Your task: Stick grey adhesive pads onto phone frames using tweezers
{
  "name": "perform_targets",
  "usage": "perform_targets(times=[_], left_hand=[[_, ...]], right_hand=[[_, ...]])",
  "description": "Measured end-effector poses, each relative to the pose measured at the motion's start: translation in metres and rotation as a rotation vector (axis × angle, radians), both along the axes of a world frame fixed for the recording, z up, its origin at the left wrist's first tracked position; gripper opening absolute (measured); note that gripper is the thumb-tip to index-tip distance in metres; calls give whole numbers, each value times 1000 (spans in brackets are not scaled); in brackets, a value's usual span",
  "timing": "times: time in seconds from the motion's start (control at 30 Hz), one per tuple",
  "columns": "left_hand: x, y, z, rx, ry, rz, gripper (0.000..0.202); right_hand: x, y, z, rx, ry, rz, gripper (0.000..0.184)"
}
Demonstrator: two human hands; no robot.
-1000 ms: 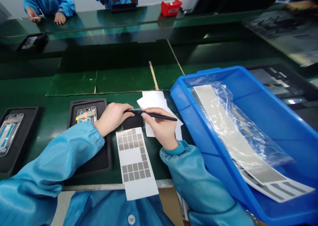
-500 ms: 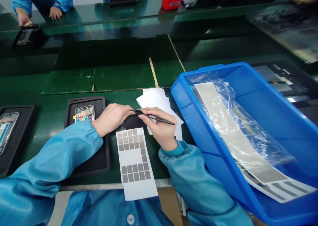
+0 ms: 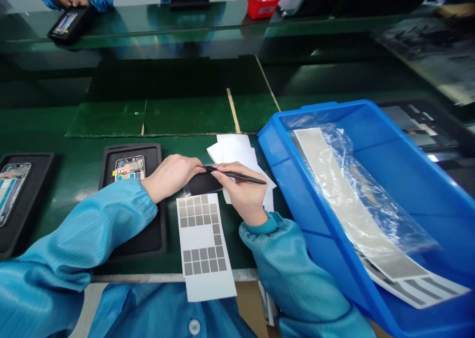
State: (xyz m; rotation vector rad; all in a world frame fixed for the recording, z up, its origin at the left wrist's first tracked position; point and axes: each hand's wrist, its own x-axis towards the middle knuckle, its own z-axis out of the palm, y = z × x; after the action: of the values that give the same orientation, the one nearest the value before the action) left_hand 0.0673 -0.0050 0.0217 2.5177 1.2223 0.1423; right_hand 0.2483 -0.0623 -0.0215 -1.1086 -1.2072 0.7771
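The right hand (image 3: 241,194) clamps black tweezers (image 3: 237,175), their tips lost against the left hand (image 3: 170,178), whose grip cannot be told.

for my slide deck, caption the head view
Right hand holds black tweezers near left hand, by a grey-patched sheet and blue bin

The right hand (image 3: 241,194) hides part of the dark piece (image 3: 203,183), and the tweezer tips (image 3: 202,167) are too small to read.

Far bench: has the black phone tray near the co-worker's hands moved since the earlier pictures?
Yes. Measured against the red plastic bin, the black phone tray has moved up the view, toward the co-worker's hands, and toward the bin.
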Motion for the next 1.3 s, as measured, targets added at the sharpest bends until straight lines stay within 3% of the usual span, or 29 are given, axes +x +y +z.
perform_targets(times=[0.17, 0.27, 0.4, 0.5, 0.63, 0.73, 0.83, 1.03, 1.17, 1.3], left_hand=[[4, 1, -1, 28, 92, 29, 29], [-2, -1, 11, 83, 107, 47, 26], [-46, -16, 39, 280, 167, 94, 32], [-97, -45, 50, 257, 192, 77, 21], [-143, -94, 36, 83, 163, -4, 27], [-149, -120, 17, 98, 134, 9, 25], [-143, -133, 8, 131, 78, 1, 21], [-142, -138, 9, 153, -22, 14, 24], [-161, -125, 3, 175, -106, 205, 31], [-175, -112, -9, 229, -117, 334, 33]], right_hand=[[2, 4, 2, -56, 31, -98, 10], [6, 8, -4, -89, 97, -114, 13], [12, 13, -14, -162, 191, -119, 22], [13, 15, -15, -189, 227, -140, 26], [5, 10, -2, -232, 197, -67, 24], [-15, 1, 18, -290, 128, 0, 19], [-44, -7, 37, -356, 21, 63, 18], [-114, -5, 52, -446, -108, 209, 17], [-148, 8, 44, -498, -84, 266, 18], [-160, 17, 37, -519, -53, 277, 20]])
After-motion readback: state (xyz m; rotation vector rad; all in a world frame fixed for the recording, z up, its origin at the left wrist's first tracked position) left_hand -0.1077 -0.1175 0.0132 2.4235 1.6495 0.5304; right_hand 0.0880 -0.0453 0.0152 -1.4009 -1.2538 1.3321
